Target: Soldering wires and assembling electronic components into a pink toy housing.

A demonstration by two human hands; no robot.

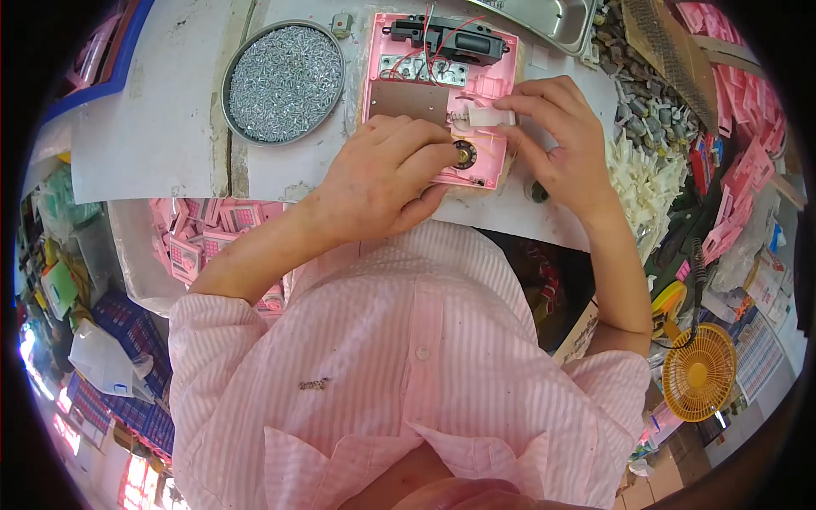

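One pink case (408, 93) lies at upper centre. The left hand (387, 174) pinches its one round part (464, 155). The right hand (552, 136) grips one white piece (489, 117).

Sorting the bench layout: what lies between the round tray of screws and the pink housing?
Only bare white table, seen in the head view; the screw tray and pink housing lie apart.

A round metal tray (242, 53) full of small silver screws (285, 81) sits on the white surface (161, 127), far left. A steel basin (552, 17) stands at the far edge. To the right lie heaps of grey parts (637, 115), white plastic parts (650, 183) and pink plastic pieces (748, 170). A small yellow fan (699, 372) stands near right. A bin of pink pieces (200, 238) sits below the surface, left.
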